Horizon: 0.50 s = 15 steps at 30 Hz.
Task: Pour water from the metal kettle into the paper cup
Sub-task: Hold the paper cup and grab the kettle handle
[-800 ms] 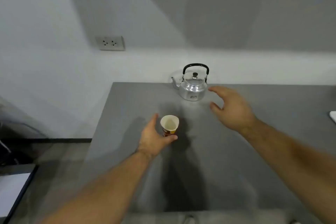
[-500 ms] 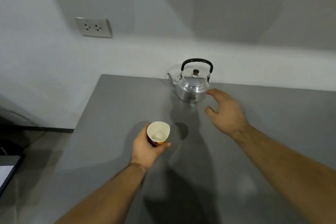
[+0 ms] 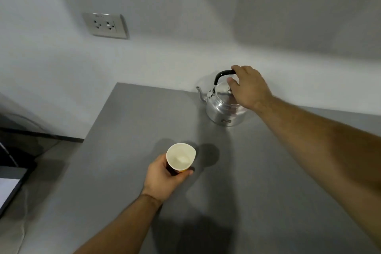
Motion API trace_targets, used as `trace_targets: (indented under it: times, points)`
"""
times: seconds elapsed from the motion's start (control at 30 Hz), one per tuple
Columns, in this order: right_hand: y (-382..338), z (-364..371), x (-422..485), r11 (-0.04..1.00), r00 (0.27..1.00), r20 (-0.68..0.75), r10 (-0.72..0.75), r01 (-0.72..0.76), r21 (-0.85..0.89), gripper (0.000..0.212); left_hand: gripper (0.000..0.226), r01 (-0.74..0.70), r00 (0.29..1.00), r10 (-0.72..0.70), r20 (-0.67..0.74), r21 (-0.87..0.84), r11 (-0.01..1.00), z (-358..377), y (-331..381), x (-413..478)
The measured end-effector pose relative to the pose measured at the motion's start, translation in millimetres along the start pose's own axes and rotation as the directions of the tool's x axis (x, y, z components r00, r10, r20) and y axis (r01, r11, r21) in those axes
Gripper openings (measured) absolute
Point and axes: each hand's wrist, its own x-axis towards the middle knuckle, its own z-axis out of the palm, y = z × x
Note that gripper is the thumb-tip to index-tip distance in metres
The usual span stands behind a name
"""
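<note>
The grey table (image 3: 257, 171) carries everything you need, and the metal kettle (image 3: 223, 107) is your landmark: it stands upright near the table's far edge, close to the wall, spout pointing left. Expect it to be rigid and smooth-sided, and heavy if full, so the polished body is a poor place to grip; take the black arched handle (image 3: 223, 73) at its crown, where the load hangs balanced beneath your fist. Your right hand (image 3: 250, 86) is there now, fingers curled over the top of that handle and thumb beneath, though you cannot tell from here whether the grasp is fully tight. The kettle sits on the table, not yet lifted. Nearer you than the kettle and to its left, your left hand (image 3: 165, 179) is wrapped around the paper cup (image 3: 181, 158), mouth up. That cup is light and thin-walled; squeeze gently or it will buckle, and hold it steady under the spout.
</note>
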Motion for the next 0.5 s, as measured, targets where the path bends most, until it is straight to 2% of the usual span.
trace_targets:
  times: [0.23, 0.37, 0.5]
  points:
    - [7, -5, 34, 0.999, 0.992, 0.128, 0.009, -0.014, 0.043, 0.04, 0.063, -0.021, 0.999, 0.023, 0.036, -0.078, 0.997, -3, -5, 1]
    - [14, -6, 24, 0.985, 0.995, 0.102, 0.022, -0.039, 0.171, 0.028, 0.061, -0.06, 0.997, 0.063, 0.051, -0.06, 0.996, -3, -6, 2]
    - [11, -23, 3, 0.97, 1.0, -0.01, 0.008, -0.006, 0.244, 0.024, 0.059, -0.081, 0.994, 0.083, 0.065, -0.03, 0.996, -3, -5, 3]
